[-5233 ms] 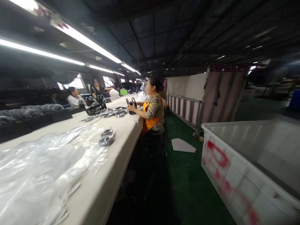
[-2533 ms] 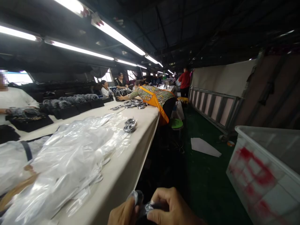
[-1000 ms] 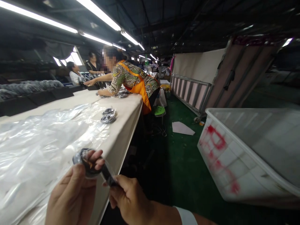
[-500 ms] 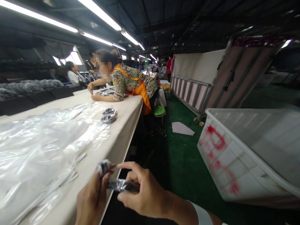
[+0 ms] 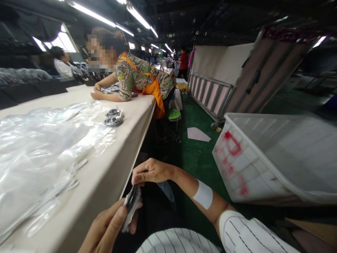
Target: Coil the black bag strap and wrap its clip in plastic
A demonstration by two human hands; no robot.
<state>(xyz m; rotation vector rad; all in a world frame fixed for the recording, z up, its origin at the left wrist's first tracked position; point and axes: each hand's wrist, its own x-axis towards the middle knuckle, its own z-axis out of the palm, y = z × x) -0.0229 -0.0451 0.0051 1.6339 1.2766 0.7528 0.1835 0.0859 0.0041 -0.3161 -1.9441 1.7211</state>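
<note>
My left hand (image 5: 112, 219) is closed around a narrow dark item in clear plastic wrap (image 5: 132, 202), low beside the table's edge. My right hand (image 5: 150, 172) pinches the upper end of that wrapped item, its fingertips pressed together. A bluish see-through strip of plastic (image 5: 167, 193) hangs below my right wrist; what it is attached to is hidden. On the near table (image 5: 105, 168), large clear plastic bags (image 5: 47, 147) lie spread out in a loose heap. Beyond them rest coiled dark cords (image 5: 113, 121), next to the right edge.
A co-worker in an orange apron (image 5: 155, 100) leans over the table's far end. Behind is a green stool (image 5: 173, 114). On my right stands a white bin (image 5: 237, 165) with red marks. A pale sheet (image 5: 198, 134) lies on the green floor near a wheeled rack (image 5: 210, 93).
My right hand has swung from beside my left hand to above it, and its fingers have closed on the wrapped item. The wrapped item now points upward. The view has shifted slightly.
</note>
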